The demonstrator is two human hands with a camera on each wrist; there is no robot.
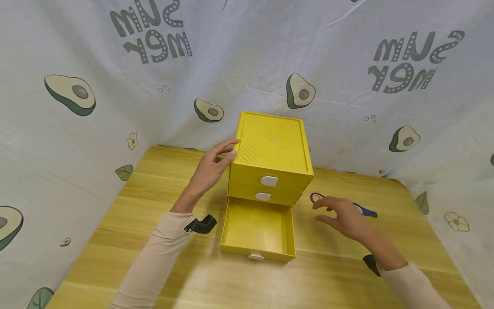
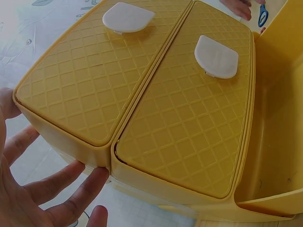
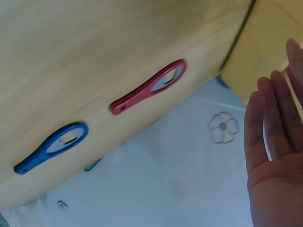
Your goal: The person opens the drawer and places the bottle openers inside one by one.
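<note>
A yellow drawer cabinet (image 1: 274, 141) with three drawers stands on the table, its bottom drawer (image 1: 258, 227) pulled out and bare inside. My left hand (image 1: 210, 169) touches the cabinet's upper left side with spread fingers; in the left wrist view its fingertips (image 2: 102, 175) lie along the side wall. Two upper drawers with white tabs (image 2: 216, 56) are pushed in. To the right, my right hand (image 1: 343, 216) hovers over the table with relaxed fingers, holding nothing. Near it lie a red-handled flat tool (image 3: 135, 96) and a blue one (image 3: 42, 153), both with oval heads.
The wood-patterned table (image 1: 154, 206) runs round the cabinet on both sides and in front. Behind it hangs a pale curtain (image 1: 247, 56) printed with avocados and lettering. Black wrist straps (image 1: 204, 224) show at both sleeves.
</note>
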